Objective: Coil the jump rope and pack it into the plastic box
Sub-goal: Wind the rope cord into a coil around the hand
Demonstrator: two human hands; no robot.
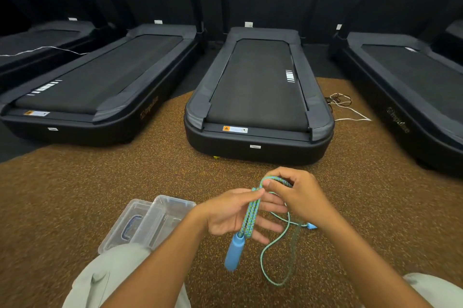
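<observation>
Between both hands: jump rope [250, 217] loops, left grip [233, 212] and right grip [298, 197] pinching them.

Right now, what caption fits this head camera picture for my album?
Both hands, left hand and right hand, coil a jump rope beside the plastic box.

The green-and-blue braided jump rope [250, 217] ran doubled across the left hand's [231, 215] palm, looped at the top under the right hand's [298, 195] fingertips. Its blue cylindrical handle [233, 252] hung below the left hand; slack trailed beneath the right. The clear rectangular plastic box [155, 220] sat open, just left of the left wrist.
</observation>
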